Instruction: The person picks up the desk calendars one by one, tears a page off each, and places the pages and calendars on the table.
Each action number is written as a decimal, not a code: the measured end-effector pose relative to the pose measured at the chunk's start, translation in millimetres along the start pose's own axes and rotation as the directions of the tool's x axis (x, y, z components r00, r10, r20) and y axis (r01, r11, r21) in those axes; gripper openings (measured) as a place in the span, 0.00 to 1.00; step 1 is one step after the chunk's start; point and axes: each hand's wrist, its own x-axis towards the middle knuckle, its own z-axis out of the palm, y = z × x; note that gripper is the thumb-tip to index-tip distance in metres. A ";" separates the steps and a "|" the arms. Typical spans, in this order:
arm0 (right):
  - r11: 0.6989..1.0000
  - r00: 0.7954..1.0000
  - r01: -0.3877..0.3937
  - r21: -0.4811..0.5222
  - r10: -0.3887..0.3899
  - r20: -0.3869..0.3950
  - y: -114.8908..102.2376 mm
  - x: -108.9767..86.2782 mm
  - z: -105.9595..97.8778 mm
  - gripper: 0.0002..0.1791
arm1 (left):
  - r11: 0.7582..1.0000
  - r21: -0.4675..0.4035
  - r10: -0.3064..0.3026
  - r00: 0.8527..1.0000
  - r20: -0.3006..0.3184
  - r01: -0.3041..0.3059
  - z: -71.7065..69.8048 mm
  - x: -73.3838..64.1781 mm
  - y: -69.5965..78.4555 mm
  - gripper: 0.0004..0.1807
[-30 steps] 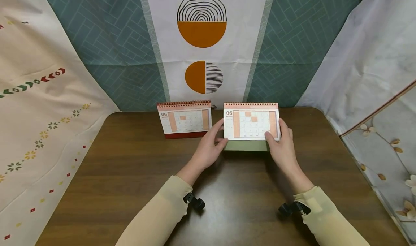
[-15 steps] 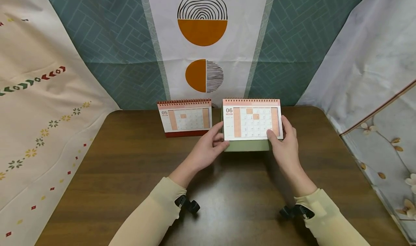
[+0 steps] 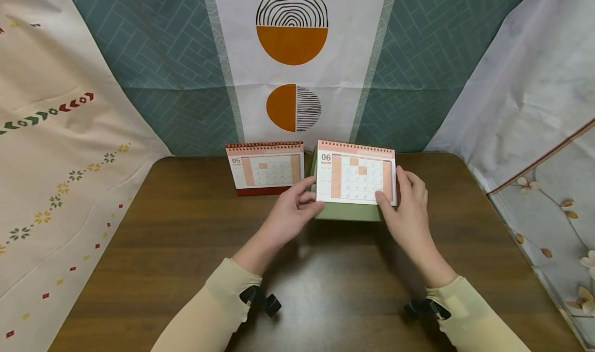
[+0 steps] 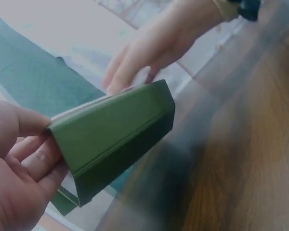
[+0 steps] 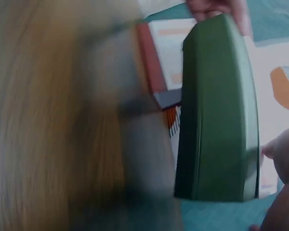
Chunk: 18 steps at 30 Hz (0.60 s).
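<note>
A desk calendar with a green stand (image 3: 348, 212) faces me, its white page (image 3: 355, 179) marked 06. My left hand (image 3: 290, 212) holds its lower left corner, the thumb on the front edge. In the left wrist view, that hand's other fingers reach inside the folded stand (image 4: 111, 130). On the right side, my right hand (image 3: 409, 212) grips the calendar, thumb on the page's lower right corner, fingers round the side edge. Whether the stand touches the table cannot be told. A second calendar (image 3: 269, 171), red and marked 05, stands just left.
The brown wooden table (image 3: 186, 238) ends at a back edge close behind both calendars. Patterned cloths hang round it: a teal and white one (image 3: 186, 57) behind, a cream one (image 3: 56, 161) at left, a whitish one (image 3: 520, 109) at right.
The green calendar has turned slightly, its right side dropping and its left side showing more. Both hands have moved with it. The red calendar has stayed in place.
</note>
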 end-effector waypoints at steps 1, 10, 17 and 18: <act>0.997 0.998 0.060 -0.053 -0.060 -0.011 -0.6 0.1 0.1 0.41 | 1.000 -0.015 -0.006 1.000 -0.005 0.006 -0.2 -0.9 0.6 0.37; 0.825 0.843 0.537 -0.178 -0.529 0.093 -20.6 10.2 2.1 0.41 | 0.998 -0.060 -0.013 0.999 -0.033 0.011 -0.9 -4.0 1.7 0.34; 0.769 0.792 0.610 -0.191 -0.593 0.145 -29.6 17.2 4.6 0.39 | 0.998 -0.065 -0.010 0.999 -0.036 0.008 -1.4 -4.7 1.8 0.34; 0.760 0.784 0.620 -0.194 -0.604 0.143 -30.3 18.4 4.7 0.38 | 0.998 -0.066 -0.011 0.999 -0.037 0.009 -1.7 -4.7 1.5 0.34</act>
